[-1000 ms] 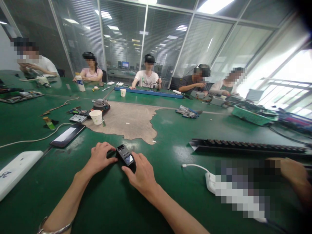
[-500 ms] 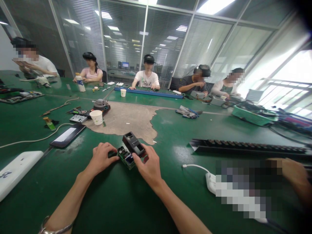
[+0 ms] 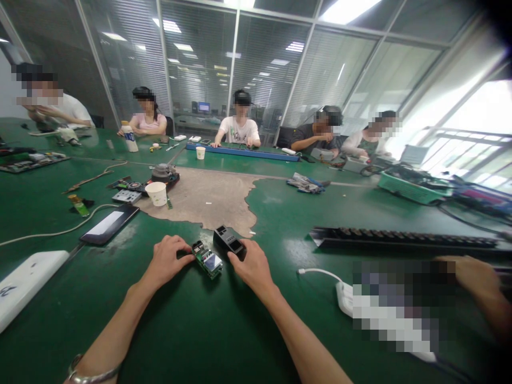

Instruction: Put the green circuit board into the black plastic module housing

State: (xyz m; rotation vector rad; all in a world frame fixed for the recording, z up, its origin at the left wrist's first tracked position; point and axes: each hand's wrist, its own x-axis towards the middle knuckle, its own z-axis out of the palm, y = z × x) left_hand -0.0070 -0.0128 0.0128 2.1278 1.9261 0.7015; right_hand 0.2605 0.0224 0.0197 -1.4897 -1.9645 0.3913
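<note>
My left hand (image 3: pixel 170 257) pinches the left end of a small green circuit board (image 3: pixel 208 260) between thumb and fingers. The board carries a little screen on its near right part and lies at the table, low over the green top. In my right hand (image 3: pixel 253 265) is a black plastic housing (image 3: pixel 229 241) with rectangular cut-outs, gripped at its near right end. The housing is apart from the board, just to its right. My right fingers behind the housing are partly hidden.
A phone (image 3: pixel 110 224) with a cable and a white power bank (image 3: pixel 34 282) lie left. Beyond are a paper cup (image 3: pixel 156 194) and electronic parts. At right lie a long black strip (image 3: pixel 400 240), a white power strip (image 3: pixel 346 298) and another person's hand (image 3: pixel 476 280). Several people sit across the table.
The black housing has moved right, off the circuit board, with my right hand. The board's screen is now uncovered. My left hand stays at the board's left end.
</note>
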